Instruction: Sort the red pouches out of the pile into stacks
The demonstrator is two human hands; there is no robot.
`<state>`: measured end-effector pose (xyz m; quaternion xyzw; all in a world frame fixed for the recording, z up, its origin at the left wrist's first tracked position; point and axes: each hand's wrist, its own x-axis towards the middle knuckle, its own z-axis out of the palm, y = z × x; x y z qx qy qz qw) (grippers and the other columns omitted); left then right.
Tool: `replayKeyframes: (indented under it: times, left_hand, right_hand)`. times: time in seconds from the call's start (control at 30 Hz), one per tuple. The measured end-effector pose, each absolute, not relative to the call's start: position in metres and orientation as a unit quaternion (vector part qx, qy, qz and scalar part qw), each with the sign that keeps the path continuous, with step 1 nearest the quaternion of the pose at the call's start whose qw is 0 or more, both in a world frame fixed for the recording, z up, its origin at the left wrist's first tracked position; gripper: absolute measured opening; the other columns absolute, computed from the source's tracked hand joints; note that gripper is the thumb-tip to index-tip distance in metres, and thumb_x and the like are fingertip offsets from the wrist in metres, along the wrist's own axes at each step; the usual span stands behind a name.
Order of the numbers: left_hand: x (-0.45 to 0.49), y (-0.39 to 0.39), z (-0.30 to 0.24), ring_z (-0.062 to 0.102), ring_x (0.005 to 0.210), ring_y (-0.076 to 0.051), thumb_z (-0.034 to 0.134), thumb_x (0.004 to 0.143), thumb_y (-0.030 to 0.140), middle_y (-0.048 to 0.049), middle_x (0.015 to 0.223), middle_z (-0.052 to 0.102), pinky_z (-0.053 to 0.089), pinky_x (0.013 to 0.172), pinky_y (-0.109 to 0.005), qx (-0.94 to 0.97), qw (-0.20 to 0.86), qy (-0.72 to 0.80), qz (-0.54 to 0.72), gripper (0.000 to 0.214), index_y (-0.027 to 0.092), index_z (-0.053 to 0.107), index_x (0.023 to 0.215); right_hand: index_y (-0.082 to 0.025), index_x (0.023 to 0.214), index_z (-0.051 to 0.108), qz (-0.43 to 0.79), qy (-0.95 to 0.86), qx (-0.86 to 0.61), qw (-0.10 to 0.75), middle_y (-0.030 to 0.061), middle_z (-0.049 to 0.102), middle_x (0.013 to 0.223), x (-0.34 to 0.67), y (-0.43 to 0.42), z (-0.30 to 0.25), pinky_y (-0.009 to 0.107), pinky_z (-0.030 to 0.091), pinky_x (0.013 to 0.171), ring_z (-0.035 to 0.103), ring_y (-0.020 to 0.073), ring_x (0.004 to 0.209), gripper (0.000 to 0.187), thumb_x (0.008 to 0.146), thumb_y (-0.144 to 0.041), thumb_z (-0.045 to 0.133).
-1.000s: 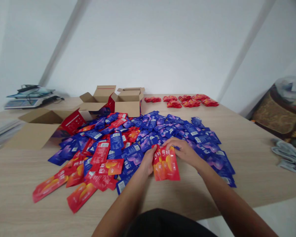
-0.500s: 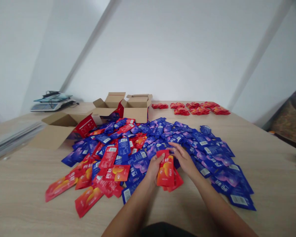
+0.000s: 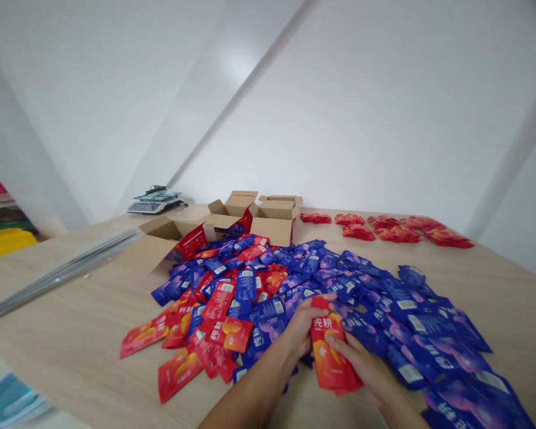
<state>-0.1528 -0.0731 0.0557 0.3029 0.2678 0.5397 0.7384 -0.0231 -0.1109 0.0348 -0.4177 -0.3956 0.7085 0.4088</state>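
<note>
A small stack of red packets (image 3: 331, 356) stands on edge near the table's front, gripped from both sides. My left hand (image 3: 300, 328) closes on its left edge and top. My right hand (image 3: 370, 370) wraps under its right side, fingers across the front. Just behind my hands spreads a big heap of blue packets (image 3: 361, 292) mixed with red ones. Loose red packets (image 3: 192, 348) lie at the left of my hands.
Open cardboard boxes (image 3: 268, 217) stand behind the heap, one (image 3: 156, 244) lying on its side. Sorted red stacks (image 3: 397, 227) line the far right of the wooden table (image 3: 71, 333). A scale (image 3: 154, 201) sits far left. A metal strip (image 3: 58, 275) lies along the left edge.
The view has swung left and tilted. My hands have drawn the red stack nearer to me, and my right hand has moved from its top down to its right side.
</note>
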Motion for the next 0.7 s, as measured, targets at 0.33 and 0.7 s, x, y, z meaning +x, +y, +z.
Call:
replayKeyframes:
  times: [0.33, 0.7]
  left_hand:
    - [-0.142, -0.056, 0.060, 0.062, 0.061, -0.016, 0.059, 0.062, 0.014, -0.0010, 0.072, 0.062, 0.047, 0.056, -0.026, 0.382, 0.678, 0.280, 0.562, 0.029, 0.015, 0.060, 0.092]
    - [-0.140, -0.046, 0.065, 0.056, 0.059, -0.011, 0.070, 0.069, 0.037, 0.0012, 0.069, 0.059, 0.051, 0.066, -0.029, 0.349, 0.711, 0.256, 0.554, 0.029, 0.017, 0.055, 0.084]
  right_hand:
    - [-0.019, 0.105, 0.062, 0.784, -0.326, -0.329, 0.414, 0.0064, 0.072, 0.092, -0.022, -0.114, 0.034, 0.038, 0.053, 0.077, 0.069, 0.0254, 0.083, 0.043, 0.068, -0.036, 0.075]
    - [-0.016, 0.107, 0.059, 0.831, -0.313, -0.258, 0.381, 0.0101, 0.071, 0.095, -0.025, -0.112, 0.029, 0.034, 0.054, 0.062, 0.069, 0.0249, 0.080, 0.042, 0.077, -0.044, 0.065]
